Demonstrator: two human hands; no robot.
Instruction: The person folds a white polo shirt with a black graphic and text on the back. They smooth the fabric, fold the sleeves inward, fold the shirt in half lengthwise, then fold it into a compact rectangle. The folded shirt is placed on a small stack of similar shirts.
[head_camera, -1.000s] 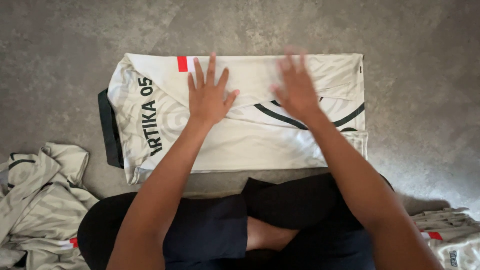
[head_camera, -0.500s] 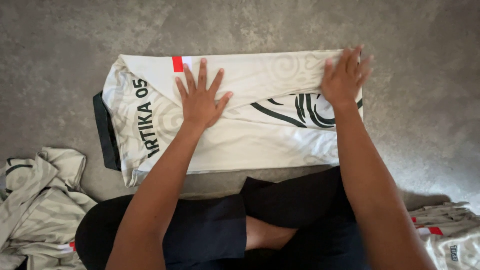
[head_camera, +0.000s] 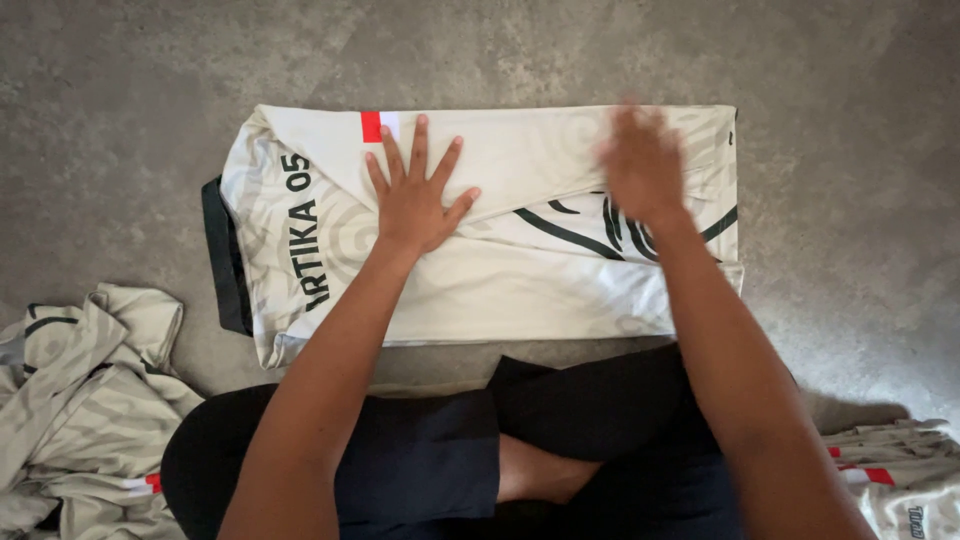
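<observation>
A cream sports jersey (head_camera: 500, 290) with black lettering, black curved lines and a small red patch lies folded lengthwise on the grey floor. My left hand (head_camera: 415, 195) rests flat on its middle, fingers spread. My right hand (head_camera: 640, 165) is blurred and lies palm down on the right part of the jersey, over the black curved lines. Neither hand grips the fabric. A black hem edge (head_camera: 225, 260) shows at the jersey's left end.
A crumpled pile of similar cream garments (head_camera: 80, 400) lies at the lower left. More folded cream fabric with red marks (head_camera: 900, 480) sits at the lower right. My crossed legs in black trousers (head_camera: 450, 460) are just below the jersey. Grey concrete floor (head_camera: 480, 50) surrounds everything.
My right hand slid out to the jersey's right edge, then came back leftward over the black curved lines. My left hand has stayed pressed on the middle.
</observation>
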